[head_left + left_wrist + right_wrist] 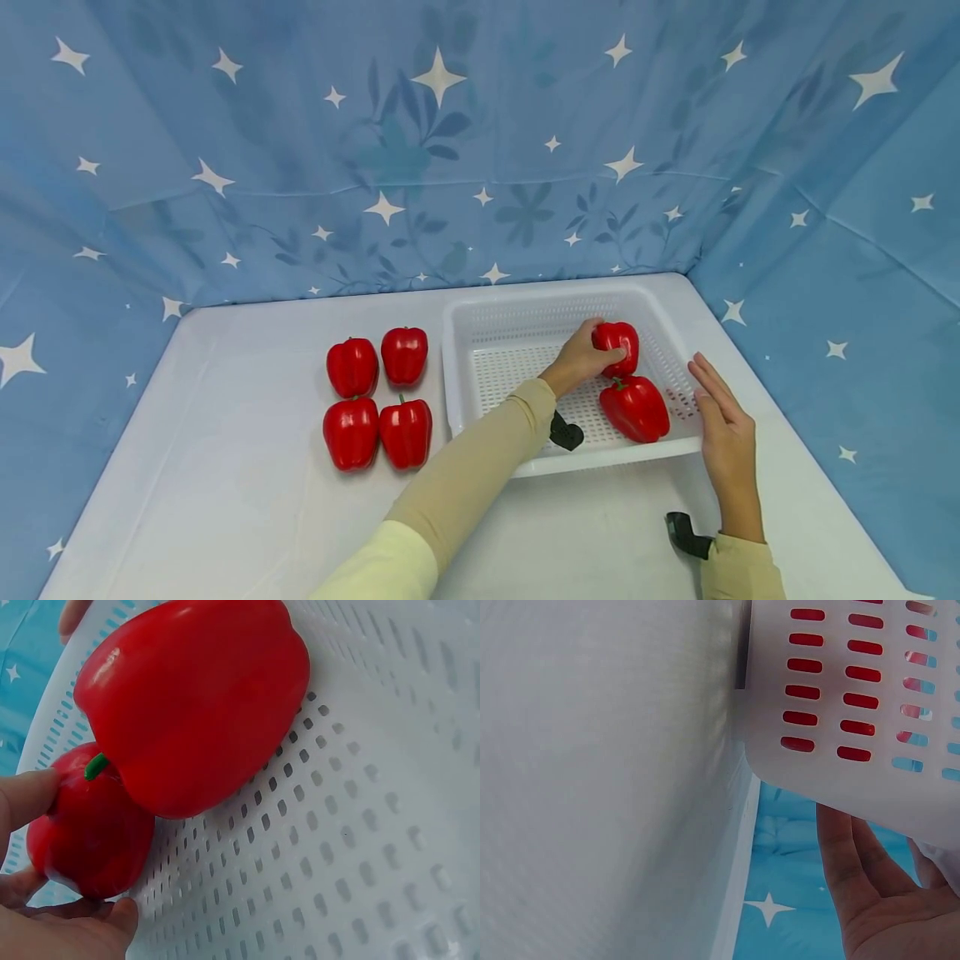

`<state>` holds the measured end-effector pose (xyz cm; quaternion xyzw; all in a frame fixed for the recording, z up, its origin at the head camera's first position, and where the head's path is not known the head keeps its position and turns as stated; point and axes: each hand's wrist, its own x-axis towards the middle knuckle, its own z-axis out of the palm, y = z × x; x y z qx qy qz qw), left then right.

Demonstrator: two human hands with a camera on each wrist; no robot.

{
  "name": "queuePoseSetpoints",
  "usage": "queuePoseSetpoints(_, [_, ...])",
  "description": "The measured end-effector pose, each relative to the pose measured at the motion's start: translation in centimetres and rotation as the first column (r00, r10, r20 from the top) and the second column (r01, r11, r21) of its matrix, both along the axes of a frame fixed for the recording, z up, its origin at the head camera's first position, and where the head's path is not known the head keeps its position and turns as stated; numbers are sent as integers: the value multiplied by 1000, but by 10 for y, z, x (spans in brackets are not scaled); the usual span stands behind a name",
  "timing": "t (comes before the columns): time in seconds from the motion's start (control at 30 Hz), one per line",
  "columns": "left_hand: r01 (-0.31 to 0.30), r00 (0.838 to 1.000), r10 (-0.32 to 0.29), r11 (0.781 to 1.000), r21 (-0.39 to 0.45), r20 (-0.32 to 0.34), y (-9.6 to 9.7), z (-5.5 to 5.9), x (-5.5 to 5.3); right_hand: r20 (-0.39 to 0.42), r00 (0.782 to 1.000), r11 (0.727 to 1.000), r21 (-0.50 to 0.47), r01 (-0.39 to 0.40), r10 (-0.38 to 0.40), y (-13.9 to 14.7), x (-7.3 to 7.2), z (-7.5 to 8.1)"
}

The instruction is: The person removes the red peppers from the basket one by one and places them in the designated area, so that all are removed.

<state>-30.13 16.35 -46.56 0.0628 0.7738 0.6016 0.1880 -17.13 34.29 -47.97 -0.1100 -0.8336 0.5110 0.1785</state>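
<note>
My left hand (pixel 587 360) reaches into a white perforated plastic basket (pixel 581 463) and grips a red bell pepper (pixel 626 340) at its far right. In the left wrist view, the thumb and fingers lie on opposite sides of that pepper, below its green stem. A second red bell pepper (pixel 635 410) lies on its side against it, nearer the front. At the basket's right rim is my right hand (pixel 726 433), fingers extended along the outside. The right wrist view shows its straight fingers (pixel 840 862) at the rim, with red showing through the wall slots.
Several red bell peppers (pixel 351 433) stand grouped on the white table (pixel 225 467) left of the basket. A blue star-patterned curtain (pixel 465 150) encloses the back and sides. A black wrist-worn piece (pixel 686 535) shows by the right sleeve (pixel 738 571).
</note>
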Motion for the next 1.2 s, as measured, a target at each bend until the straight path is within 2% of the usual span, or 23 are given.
queuePoseSetpoints(0.3, [-13,1000,13,999,46,-6,-3,0,-1,-18,1000,1000,-3,-3,3,0,1,0])
queuePoseSetpoints(0.7, [-39,998,40,999,34,-53,-8,6,-4,-40,999,1000,-4,-5,5,4,-3,-4])
queuePoseSetpoints(1.0, [-31,999,32,999,30,-31,-20,12,-4,-36,999,1000,3,-8,8,1,0,-5])
queuePoseSetpoints(1.2, [-46,999,48,997,66,-22,-26,19,-5,-40,999,1000,2,-8,8,3,0,-4])
